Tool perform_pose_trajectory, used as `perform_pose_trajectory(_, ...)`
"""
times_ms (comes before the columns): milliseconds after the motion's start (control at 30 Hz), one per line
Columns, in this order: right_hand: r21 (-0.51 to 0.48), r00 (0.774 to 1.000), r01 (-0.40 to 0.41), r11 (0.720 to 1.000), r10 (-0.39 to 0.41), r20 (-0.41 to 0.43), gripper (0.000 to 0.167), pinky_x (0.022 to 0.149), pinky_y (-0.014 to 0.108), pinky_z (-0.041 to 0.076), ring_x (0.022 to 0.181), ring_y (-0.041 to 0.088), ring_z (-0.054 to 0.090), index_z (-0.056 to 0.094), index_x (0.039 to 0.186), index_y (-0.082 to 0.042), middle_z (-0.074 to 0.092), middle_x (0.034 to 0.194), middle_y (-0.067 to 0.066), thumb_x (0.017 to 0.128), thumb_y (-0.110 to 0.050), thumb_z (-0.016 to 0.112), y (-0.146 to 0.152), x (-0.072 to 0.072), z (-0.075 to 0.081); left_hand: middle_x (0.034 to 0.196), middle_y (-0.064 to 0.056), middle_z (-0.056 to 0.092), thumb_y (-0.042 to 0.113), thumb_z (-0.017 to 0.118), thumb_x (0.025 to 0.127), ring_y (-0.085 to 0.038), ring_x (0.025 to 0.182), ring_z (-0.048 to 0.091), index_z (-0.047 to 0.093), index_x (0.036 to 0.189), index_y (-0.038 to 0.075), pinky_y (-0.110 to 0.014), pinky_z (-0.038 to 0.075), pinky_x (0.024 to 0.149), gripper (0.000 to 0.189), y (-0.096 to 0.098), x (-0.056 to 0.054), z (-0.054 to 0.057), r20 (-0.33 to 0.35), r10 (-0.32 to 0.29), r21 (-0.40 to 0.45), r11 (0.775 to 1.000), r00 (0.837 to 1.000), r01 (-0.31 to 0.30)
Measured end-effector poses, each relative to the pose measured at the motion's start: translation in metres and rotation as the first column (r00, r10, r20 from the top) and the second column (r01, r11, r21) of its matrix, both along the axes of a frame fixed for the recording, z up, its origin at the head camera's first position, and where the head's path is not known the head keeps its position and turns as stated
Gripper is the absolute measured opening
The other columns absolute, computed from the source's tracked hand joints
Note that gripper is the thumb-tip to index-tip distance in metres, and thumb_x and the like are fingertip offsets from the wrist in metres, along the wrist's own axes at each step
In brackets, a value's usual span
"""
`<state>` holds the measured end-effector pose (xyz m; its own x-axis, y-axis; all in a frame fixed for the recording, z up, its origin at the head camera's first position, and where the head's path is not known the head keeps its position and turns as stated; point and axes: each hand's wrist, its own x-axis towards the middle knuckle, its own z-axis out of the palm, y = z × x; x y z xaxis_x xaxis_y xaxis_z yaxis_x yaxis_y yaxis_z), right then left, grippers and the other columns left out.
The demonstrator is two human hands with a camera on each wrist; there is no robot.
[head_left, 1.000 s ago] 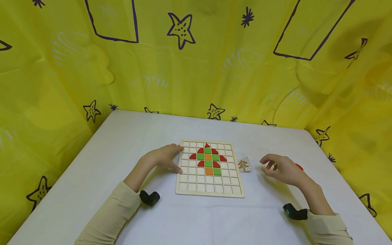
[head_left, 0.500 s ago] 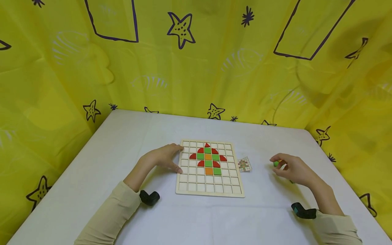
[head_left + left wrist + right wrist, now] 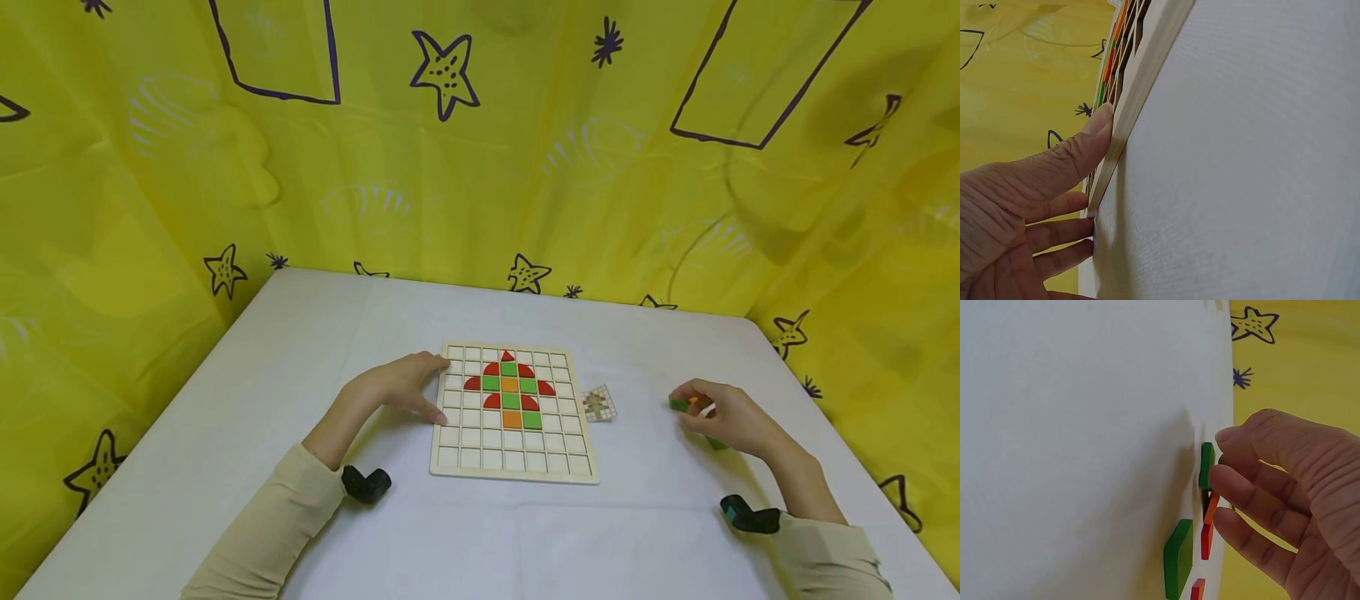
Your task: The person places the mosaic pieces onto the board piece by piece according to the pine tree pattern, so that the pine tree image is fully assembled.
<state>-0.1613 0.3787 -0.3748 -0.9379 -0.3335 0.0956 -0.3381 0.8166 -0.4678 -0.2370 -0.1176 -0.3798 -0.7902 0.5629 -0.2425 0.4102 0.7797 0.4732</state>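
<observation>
A square wooden grid board (image 3: 465, 457) lies on the table, with red, green and orange tiles forming a tree-like pattern. My left hand (image 3: 401, 385) rests at its left edge, thumb and index spread apart. In the left wrist view, the thumb (image 3: 1094, 128) lies against the board's rim (image 3: 1132, 103). Right of the board, my right hand (image 3: 726, 417) hovers over loose pieces, fingers relaxed. Its fingertips are right by a green piece (image 3: 1206, 465), with an orange piece (image 3: 1211, 509) and a larger green piece (image 3: 1179, 559) below them. The hand partly hides these pieces in the head view.
A small pattern card (image 3: 598, 403) lies against the board's right edge. Red pieces (image 3: 1207, 541) are near the right hand. The white-covered table (image 3: 480, 533) ends at a yellow patterned curtain (image 3: 480, 167). Black wrist cameras (image 3: 366, 485) sit at both cuffs.
The right hand has moved to the right and slightly down over the loose pieces, uncovering green and orange ones. The left hand and the board have stayed put.
</observation>
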Motion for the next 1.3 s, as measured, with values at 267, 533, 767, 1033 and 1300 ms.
perform_pose_trajectory(267, -0.005, 0.999, 0.031, 1.000, -0.031, 0.022, 0.025, 0.063, 0.023, 0.052, 0.080, 0.003, 0.059, 0.069, 0.110, 0.000, 0.071, 0.099, 0.007, 0.087, 0.000, 0.076, 0.006, -0.004, -0.003, 0.157, -0.020, 0.042, 0.037, 0.089, 0.080, -0.036, 0.147, 0.037, 0.040, 0.154, 0.001, -0.051, 0.031, 0.122, 0.096, 0.000, 0.001, 0.001, 0.006, 0.004, -0.006, 1.000, 1.000, -0.004)
perform_pose_trajectory(533, 0.023, 0.994, 0.074, 0.997, -0.076, 0.076, 0.027, 0.065, 0.022, 0.050, 0.081, 0.004, 0.056, 0.068, 0.112, 0.001, 0.069, 0.097, 0.006, 0.087, -0.004, 0.078, 0.009, -0.009, -0.003, 0.158, -0.019, 0.041, 0.038, 0.088, 0.081, -0.035, 0.149, 0.036, 0.039, 0.155, 0.003, -0.050, 0.030, 0.123, 0.096, 0.001, 0.001, 0.002, 0.015, 0.015, -0.007, 1.000, 1.000, -0.015)
perform_pose_trajectory(767, 0.082, 0.992, 0.089, 0.993, -0.096, 0.085, 0.025, 0.065, 0.024, 0.047, 0.081, 0.013, 0.055, 0.068, 0.109, 0.001, 0.067, 0.093, 0.003, 0.086, -0.005, 0.078, 0.008, -0.014, -0.003, 0.159, -0.019, 0.040, 0.038, 0.088, 0.081, -0.036, 0.149, 0.035, 0.039, 0.155, 0.003, -0.051, 0.030, 0.123, 0.096, 0.000, 0.001, 0.002, 0.017, 0.014, -0.015, 1.000, 1.000, -0.014)
perform_pose_trajectory(1033, 0.120, 0.990, 0.102, 0.988, -0.113, 0.087, 0.024, 0.064, 0.025, 0.048, 0.078, 0.016, 0.056, 0.067, 0.101, 0.000, 0.065, 0.085, 0.000, 0.083, -0.009, 0.080, 0.000, -0.015, -0.005, 0.158, -0.019, 0.041, 0.038, 0.088, 0.081, -0.035, 0.148, 0.036, 0.039, 0.155, 0.003, -0.050, 0.031, 0.122, 0.095, 0.000, 0.001, 0.000, 0.018, 0.019, -0.013, 1.000, 1.000, -0.019)
perform_pose_trajectory(1300, 0.079, 0.997, 0.078, 0.994, -0.077, -0.011, 0.022, 0.066, 0.023, 0.050, 0.077, 0.012, 0.056, 0.069, 0.098, -0.003, 0.066, 0.086, -0.001, 0.079, -0.003, 0.079, -0.017, -0.014, 0.001, 0.158, -0.019, 0.041, 0.038, 0.088, 0.081, -0.035, 0.148, 0.037, 0.039, 0.155, 0.002, -0.051, 0.031, 0.122, 0.095, 0.000, 0.000, -0.002, 0.010, 0.014, 0.000, 1.000, 1.000, -0.014)
